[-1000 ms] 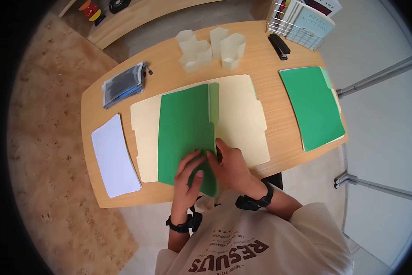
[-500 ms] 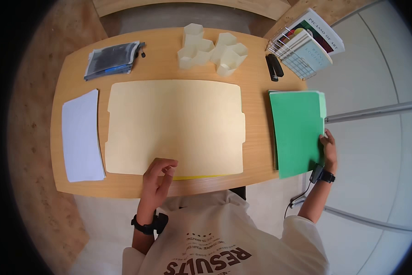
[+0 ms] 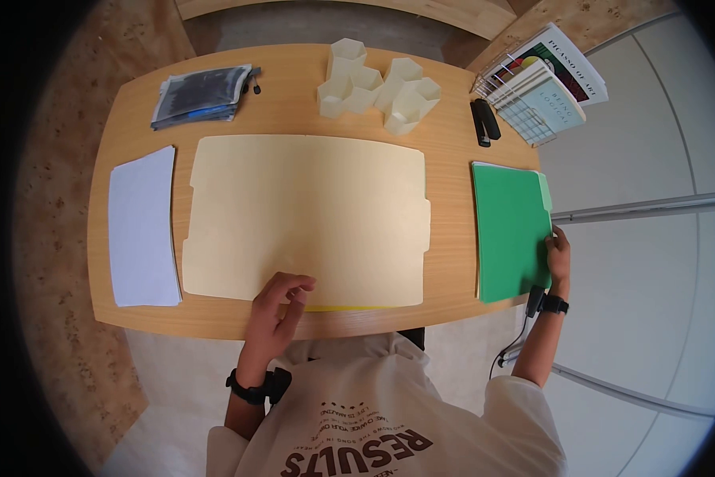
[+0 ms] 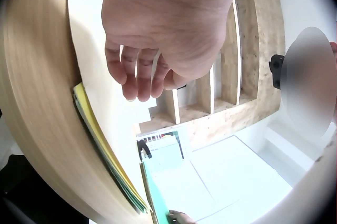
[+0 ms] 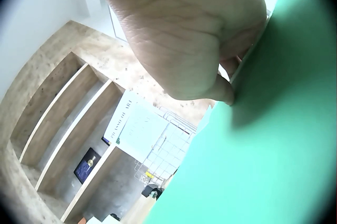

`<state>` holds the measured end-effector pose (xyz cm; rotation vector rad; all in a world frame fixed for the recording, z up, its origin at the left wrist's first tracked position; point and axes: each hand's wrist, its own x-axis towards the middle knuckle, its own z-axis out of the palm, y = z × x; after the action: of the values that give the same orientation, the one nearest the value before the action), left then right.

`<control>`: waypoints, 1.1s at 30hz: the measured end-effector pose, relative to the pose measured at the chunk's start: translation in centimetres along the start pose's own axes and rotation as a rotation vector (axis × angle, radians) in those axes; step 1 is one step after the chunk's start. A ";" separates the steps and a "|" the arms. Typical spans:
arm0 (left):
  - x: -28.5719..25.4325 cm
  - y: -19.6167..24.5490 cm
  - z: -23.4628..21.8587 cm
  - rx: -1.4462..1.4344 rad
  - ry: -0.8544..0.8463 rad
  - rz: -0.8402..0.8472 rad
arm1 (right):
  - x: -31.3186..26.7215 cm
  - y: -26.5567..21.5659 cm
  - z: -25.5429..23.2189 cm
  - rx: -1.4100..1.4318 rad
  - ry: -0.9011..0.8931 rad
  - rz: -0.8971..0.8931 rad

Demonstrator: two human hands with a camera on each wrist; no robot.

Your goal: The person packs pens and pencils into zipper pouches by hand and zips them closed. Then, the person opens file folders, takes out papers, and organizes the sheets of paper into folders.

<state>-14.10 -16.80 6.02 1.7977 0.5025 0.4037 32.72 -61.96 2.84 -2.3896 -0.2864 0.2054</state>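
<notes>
My right hand (image 3: 559,256) is at the outer edge of a green folder (image 3: 510,238) on the right side of the table. The right wrist view shows the thumb on top of the folder and the other fingers behind its edge, pinching it. Light paper edges peek out beneath this folder. My left hand (image 3: 279,306) hovers at the front edge of the spread cream folder (image 3: 310,215), its fingers loosely bent and holding nothing. Yellow and green folder edges (image 4: 102,145) show under the cream folder in the left wrist view.
White paper sheets (image 3: 143,230) lie at the left. Behind them are dark zip pouches (image 3: 202,95). Pale hexagonal holders (image 3: 349,83) stand at the back. A black stapler (image 3: 484,123) sits beside a wire rack (image 3: 524,119) with books.
The green folder, earlier under both hands on the cream folder, is now at the right. Over the last half second my right hand has brought it in line with the pile there. My left hand has barely moved since.
</notes>
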 end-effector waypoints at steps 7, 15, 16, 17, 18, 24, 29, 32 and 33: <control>0.0 0.4 -0.2 -0.011 0.003 -0.024 | 0.0 -0.2 1.2 -0.297 0.166 -0.048; 0.4 0.8 0.2 -0.042 -0.037 -0.045 | -2.2 -17.7 9.6 -0.375 0.032 -0.526; 0.5 1.0 0.2 -0.040 -0.043 -0.041 | -1.3 -18.7 10.9 -0.373 0.038 -0.522; 0.6 1.3 0.0 -0.026 -0.049 -0.029 | -0.1 -19.4 12.2 -0.413 0.017 -0.576; 0.6 1.6 -0.2 -0.010 -0.050 -0.016 | 0.8 -19.7 13.2 -0.451 -0.004 -0.636; -0.9 -0.3 -2.4 -0.069 0.128 -0.022 | 6.4 -17.5 17.1 -0.573 0.040 -0.679; -2.5 -3.3 -6.2 -0.118 0.244 -0.031 | 6.5 -17.1 18.0 -0.564 0.049 -0.622; -3.2 -4.1 -9.7 0.021 0.337 -0.028 | 4.1 -19.1 17.8 -0.517 0.072 -0.685; -3.2 -4.0 -10.6 0.030 0.345 -0.031 | 2.7 -20.2 17.7 -0.468 0.087 -0.722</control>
<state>-22.73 -8.91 5.00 1.7537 0.7784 0.6929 28.36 -35.29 3.27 -2.5489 -1.2305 -0.3346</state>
